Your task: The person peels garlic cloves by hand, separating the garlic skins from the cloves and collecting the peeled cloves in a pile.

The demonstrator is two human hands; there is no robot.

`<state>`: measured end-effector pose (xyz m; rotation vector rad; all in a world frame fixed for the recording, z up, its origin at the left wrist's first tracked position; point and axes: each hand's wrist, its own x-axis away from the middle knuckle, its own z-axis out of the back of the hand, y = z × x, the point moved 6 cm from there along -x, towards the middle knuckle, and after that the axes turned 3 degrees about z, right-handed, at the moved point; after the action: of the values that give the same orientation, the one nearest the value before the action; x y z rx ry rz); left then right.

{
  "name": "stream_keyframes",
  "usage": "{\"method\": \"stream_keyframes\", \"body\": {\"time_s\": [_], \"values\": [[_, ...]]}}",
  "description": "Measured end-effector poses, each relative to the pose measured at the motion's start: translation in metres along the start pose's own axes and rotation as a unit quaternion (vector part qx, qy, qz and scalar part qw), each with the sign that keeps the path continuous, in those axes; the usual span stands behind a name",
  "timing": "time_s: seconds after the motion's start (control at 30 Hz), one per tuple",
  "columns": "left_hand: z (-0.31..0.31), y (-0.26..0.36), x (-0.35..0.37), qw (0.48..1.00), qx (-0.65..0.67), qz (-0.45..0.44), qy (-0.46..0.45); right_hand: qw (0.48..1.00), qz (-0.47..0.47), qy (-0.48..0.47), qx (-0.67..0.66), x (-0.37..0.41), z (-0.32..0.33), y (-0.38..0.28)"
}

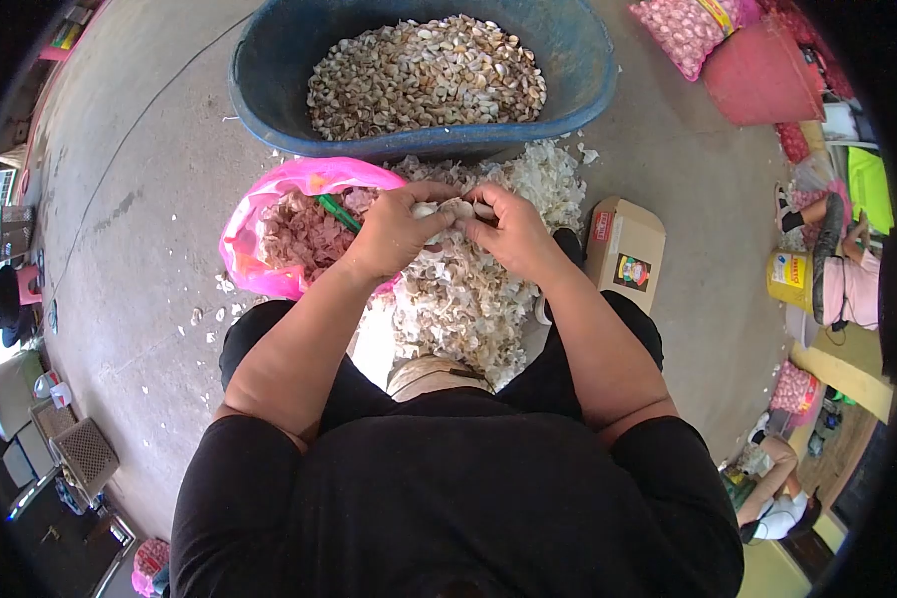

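Observation:
My left hand [394,234] and my right hand [513,236] meet in front of me, fingers pinched around pieces of a garlic bulb [458,209]. Fingers partly cover the garlic. Just beyond them stands a big blue tub [254,110] holding a heap of loose garlic cloves [429,75]. A pink plastic bag [239,234] of papery garlic skins [294,239] lies close to my left hand, with something green [339,212] in it. Below my hands, a pile of pale garlic skins [468,309] spreads between my legs.
A cardboard box [628,249] lies on the floor beside my right leg. Mesh sacks of garlic [683,35] and a red container [762,80] stand at the upper right. Two people sit along the right edge, one near a yellow bucket [789,277]. Crates [82,453] stand at the left.

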<state>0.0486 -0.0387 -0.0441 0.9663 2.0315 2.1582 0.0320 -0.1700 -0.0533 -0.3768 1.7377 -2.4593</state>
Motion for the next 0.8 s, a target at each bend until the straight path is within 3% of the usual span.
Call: {"method": "stream_keyframes", "body": {"time_s": [0.23,0.3,0.33,0.4,0.43,0.53,0.73,0.8], "values": [[-0.003,0.001,-0.002,0.991,-0.129,-0.037,-0.015,0.987,0.053,-0.033,0.150,0.003,0.004,-0.011],[0.000,-0.001,-0.003,0.991,-0.131,-0.036,-0.007,0.993,0.001,-0.044,0.109,0.001,0.007,0.000],[0.001,-0.007,-0.002,0.999,-0.046,0.012,-0.008,0.994,-0.024,-0.051,0.089,-0.001,0.007,0.004],[-0.001,-0.016,-0.003,0.987,0.128,0.098,-0.009,0.988,-0.107,0.016,-0.112,-0.002,0.012,0.011],[0.000,-0.021,-0.005,0.978,0.179,0.108,0.007,0.964,-0.150,0.049,-0.212,0.000,0.012,0.015],[0.002,-0.027,-0.008,0.953,0.281,0.108,0.033,0.931,-0.176,0.078,-0.310,0.003,0.007,0.018],[-0.002,-0.028,-0.010,0.954,0.288,0.079,0.015,0.996,-0.034,0.033,-0.079,0.003,-0.004,0.003],[-0.002,-0.032,-0.009,0.961,0.263,0.079,0.036,0.996,-0.003,0.052,0.076,0.006,0.001,-0.011]]}}
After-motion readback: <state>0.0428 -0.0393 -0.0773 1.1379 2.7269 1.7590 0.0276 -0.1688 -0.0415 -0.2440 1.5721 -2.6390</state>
